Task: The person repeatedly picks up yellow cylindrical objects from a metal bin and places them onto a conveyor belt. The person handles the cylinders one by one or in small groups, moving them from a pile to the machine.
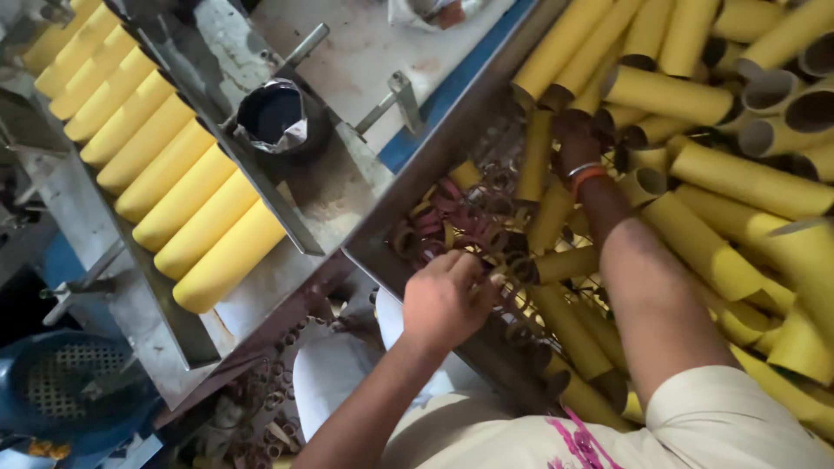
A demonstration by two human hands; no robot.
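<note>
The bin (452, 130) is a sheet-metal trough with a worn grey rim and serves as the landmark. Inside it lie many yellow cardboard tubes (747, 178), matte, cylindrical and hollow, heaped at mixed angles. Near the bin's lower-left wall sits a tangle of short cardboard rings (452, 217), thin-walled, in brown, red and yellow.

The left hand (445, 300) rests at the bin's lower-left wall, fingers curled narrow and pinching among the rings; the exact ring held cannot be told. The right hand (575, 139) reaches deep into the bin with a bangle (584, 174) at the wrist; its fingers are hidden among the tubes, so its grip cannot be told.

Left of the bin, 9 smooth yellow rolls (165, 187) lie side by side in a metal rack (156, 313), with a dark round pot (271, 115) between rack and bin
</note>
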